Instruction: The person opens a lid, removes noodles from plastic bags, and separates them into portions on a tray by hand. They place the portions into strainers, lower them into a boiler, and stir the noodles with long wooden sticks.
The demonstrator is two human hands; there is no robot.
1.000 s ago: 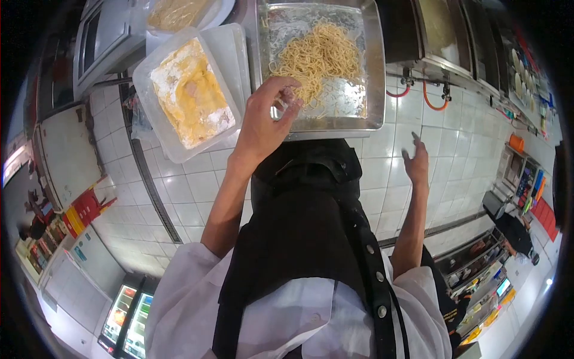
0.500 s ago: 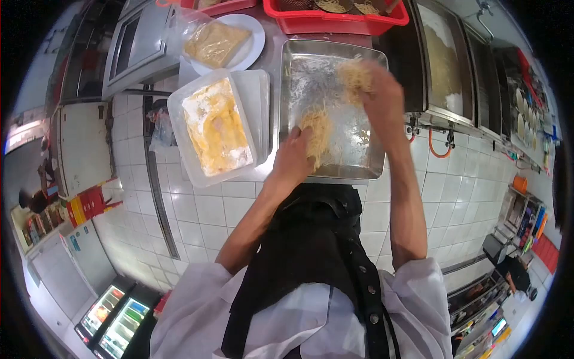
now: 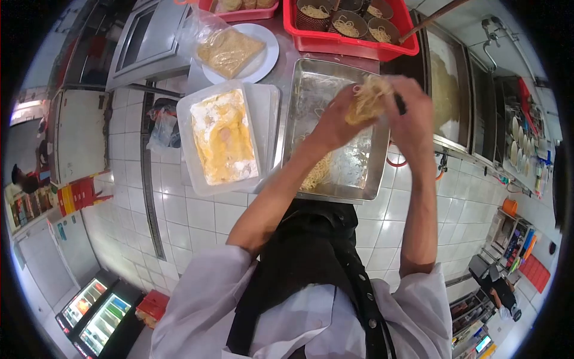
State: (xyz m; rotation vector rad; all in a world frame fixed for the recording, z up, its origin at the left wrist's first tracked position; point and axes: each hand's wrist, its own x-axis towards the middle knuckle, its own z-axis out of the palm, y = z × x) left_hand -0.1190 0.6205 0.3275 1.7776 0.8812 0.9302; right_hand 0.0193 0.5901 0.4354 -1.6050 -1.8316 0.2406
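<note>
**Right hand gripping a noodle bundle, left hand closing in**

Our right hand [image 3: 336, 124] has the noodle bundle [image 3: 368, 102] in its grasp, raised over the metal tray [image 3: 354, 157]. Our left hand [image 3: 414, 109] has come in against the bundle's other side; its fingers are blurred, so we cannot tell whether they grip or merely touch.

With the hands drawn together, both are occupied around one bundle, while a loose pile of noodles [image 3: 317, 173] lies untouched at the tray's near side. The noodles are thus split between hand and tray.

Beside the tray on the bench [image 3: 287, 49], we have a plastic container [image 3: 186, 143] of floury yellow contents [image 3: 222, 140]. Beyond sit a bagged item [image 3: 230, 52] on a white plate [image 3: 270, 60] and a red tub [image 3: 359, 49] holding noodle-filled baskets [image 3: 348, 25].
</note>
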